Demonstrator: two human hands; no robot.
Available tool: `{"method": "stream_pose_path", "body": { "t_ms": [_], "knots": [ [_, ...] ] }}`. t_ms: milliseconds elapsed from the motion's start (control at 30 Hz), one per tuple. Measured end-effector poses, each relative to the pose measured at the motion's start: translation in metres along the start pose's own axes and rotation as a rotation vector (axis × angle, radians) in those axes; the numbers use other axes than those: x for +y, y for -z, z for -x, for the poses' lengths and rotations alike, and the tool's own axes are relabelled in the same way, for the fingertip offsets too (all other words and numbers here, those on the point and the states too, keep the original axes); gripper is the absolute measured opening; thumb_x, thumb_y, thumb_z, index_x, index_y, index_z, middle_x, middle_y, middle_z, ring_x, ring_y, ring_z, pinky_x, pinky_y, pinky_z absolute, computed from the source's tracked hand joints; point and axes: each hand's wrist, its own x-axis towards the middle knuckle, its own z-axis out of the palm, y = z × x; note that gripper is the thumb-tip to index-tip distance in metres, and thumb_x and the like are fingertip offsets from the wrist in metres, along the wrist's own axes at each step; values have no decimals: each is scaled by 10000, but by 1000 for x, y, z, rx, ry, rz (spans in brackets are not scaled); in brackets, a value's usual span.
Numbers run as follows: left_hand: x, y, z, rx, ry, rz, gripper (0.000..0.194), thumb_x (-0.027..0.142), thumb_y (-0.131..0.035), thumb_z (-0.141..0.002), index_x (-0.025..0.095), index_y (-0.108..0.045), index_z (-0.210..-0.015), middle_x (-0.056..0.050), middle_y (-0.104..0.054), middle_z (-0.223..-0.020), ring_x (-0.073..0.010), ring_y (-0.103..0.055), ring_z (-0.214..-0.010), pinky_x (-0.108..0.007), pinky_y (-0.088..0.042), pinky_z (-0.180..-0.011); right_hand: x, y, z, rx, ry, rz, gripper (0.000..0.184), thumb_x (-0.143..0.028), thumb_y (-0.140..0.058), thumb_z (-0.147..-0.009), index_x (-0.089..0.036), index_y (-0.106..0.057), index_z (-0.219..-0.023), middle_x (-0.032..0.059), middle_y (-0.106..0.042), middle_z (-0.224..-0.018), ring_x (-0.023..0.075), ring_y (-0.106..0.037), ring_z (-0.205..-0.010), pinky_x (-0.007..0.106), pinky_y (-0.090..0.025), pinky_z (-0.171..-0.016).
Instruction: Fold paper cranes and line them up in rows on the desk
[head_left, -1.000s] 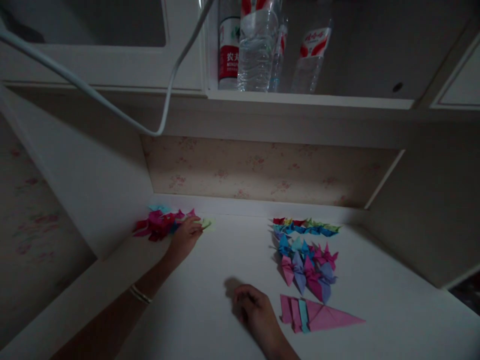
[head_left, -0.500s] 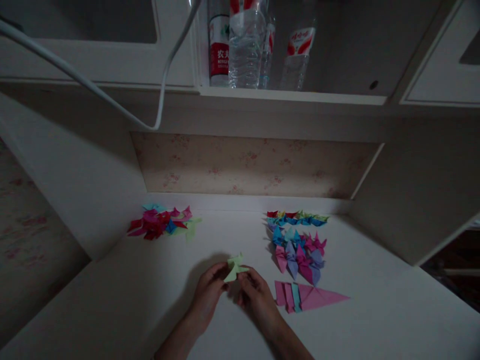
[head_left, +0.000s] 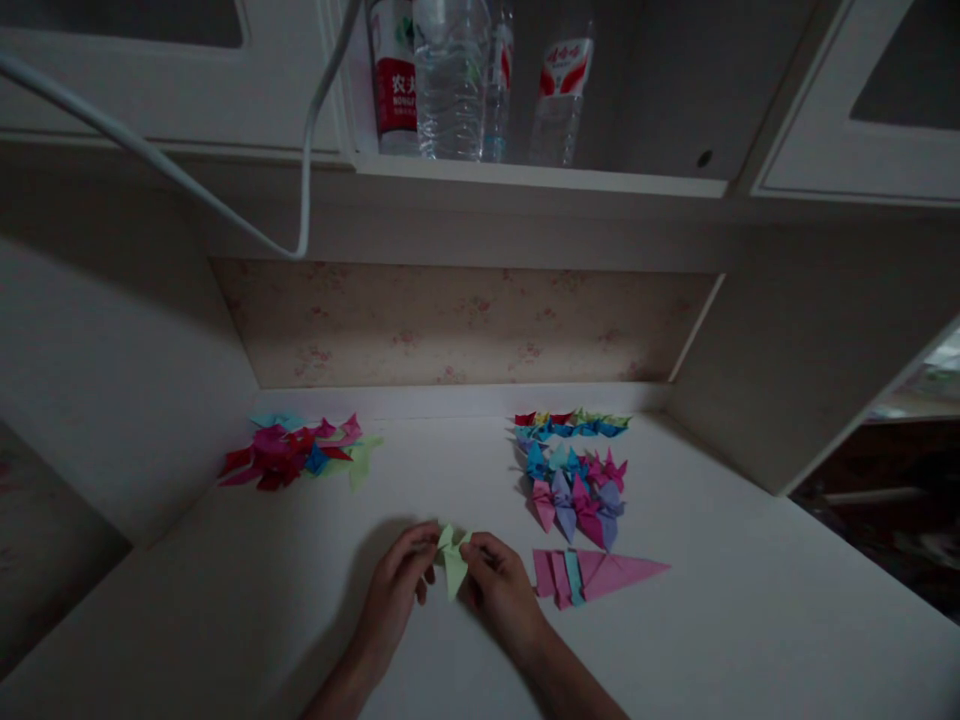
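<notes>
A light green origami paper crane [head_left: 454, 568] is held just above the white tabletop, one pointed flap hanging toward me. My left hand [head_left: 399, 578] pinches its left side between thumb and fingers. On the other side, my right hand [head_left: 501, 588] grips the crane's right edge, thumb and forefinger pressed together. Right of that hand lie pink folded paper pieces [head_left: 622, 572], with a turquoise folded strip [head_left: 574, 577] among them. Parts of the crane are covered by my fingertips.
Rows of colourful folded cranes [head_left: 576, 505] lie back right. A loose heap of red, magenta, blue and green folded papers [head_left: 281, 455] sits back left. Overhead, a shelf [head_left: 540, 178] bears plastic bottles [head_left: 451, 90]; a white cable [head_left: 187, 185] hangs in front.
The crane has been turned in my fingers, so a flap now points down toward me. Both hands still hold it. The whole view has shifted, with the surroundings appearing further left.
</notes>
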Motion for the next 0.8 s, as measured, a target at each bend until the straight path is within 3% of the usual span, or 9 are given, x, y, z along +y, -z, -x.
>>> {"method": "stream_pose_path", "body": {
  "t_ms": [100,233,333,533,700,800],
  "knots": [
    [4,1,0,21,-1,-52,402,469,-588,-781,148,-663,-1012,-23,-631,-713,-122,-523,-549,-204,-385,-450,2,0,0,-25,-5,28,326,-479,-626,-809,-153,-609,-812,-76,-448,-452,61,-352,-383,188,-229,-378],
    [6,1,-1,3,-147,-191,297,439,-633,-767,161,-696,-849,-52,-639,-855,-176,-594,-759,-235,-463,-634,4,0,0,-32,1,68,317,-466,-643,-800,-151,-613,-782,-82,-426,-440,56,-334,-377,188,-219,-371],
    [5,2,-2,-6,-179,-261,274,421,-624,-780,158,-688,-825,-43,-624,-829,-185,-588,-794,-250,-458,-711,7,2,-1,-20,13,27,317,-468,-653,-794,-153,-620,-805,-84,-428,-450,52,-318,-376,188,-223,-370],
    [1,4,-3,-27,-62,-292,380,484,-605,-776,147,-671,-939,2,-577,-686,-134,-499,-591,-216,-389,-527,8,4,-4,21,-11,-32,329,-476,-663,-785,-150,-630,-811,-85,-414,-435,48,-300,-362,192,-189,-360],
    [2,4,-3,-47,-116,-342,326,473,-608,-773,158,-649,-700,21,-512,-634,-115,-454,-565,-195,-351,-499,4,5,-4,84,-18,-56,333,-473,-690,-759,-145,-643,-801,-82,-410,-458,46,-305,-376,192,-199,-364],
    [3,7,-4,-45,-89,-299,344,492,-618,-760,165,-612,-653,43,-460,-572,-99,-409,-510,-185,-306,-457,3,5,-4,116,-10,-90,337,-471,-705,-742,-145,-651,-806,-81,-403,-497,44,-304,-401,187,-206,-371]
  ]
}}
